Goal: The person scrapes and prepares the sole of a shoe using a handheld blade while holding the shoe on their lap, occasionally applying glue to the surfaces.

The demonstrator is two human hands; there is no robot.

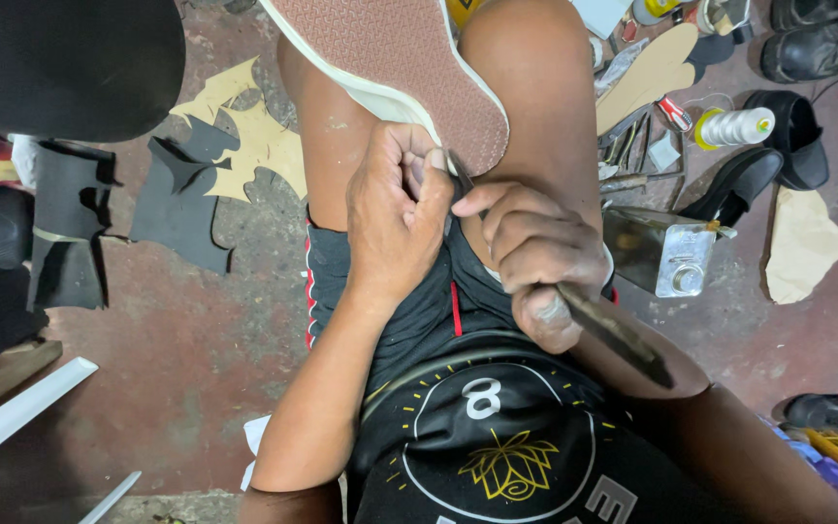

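Observation:
A shoe (395, 58) lies sole up across my knees, its brown patterned sole edged by a white rim. My left hand (395, 209) pinches the near end of the shoe, fingers curled over the rim. My right hand (535, 247) is closed around a dark-handled tool (613, 330); the handle sticks out toward my body and the tip meets the sole's edge right beside my left fingers. The tip itself is mostly hidden between the two hands.
On the reddish floor to the left lie black and tan cut pieces (215, 146). To the right stand a metal can (661, 252), a spool of white thread (739, 126), a tan insole (647, 73), black shoes (758, 175) and small tools.

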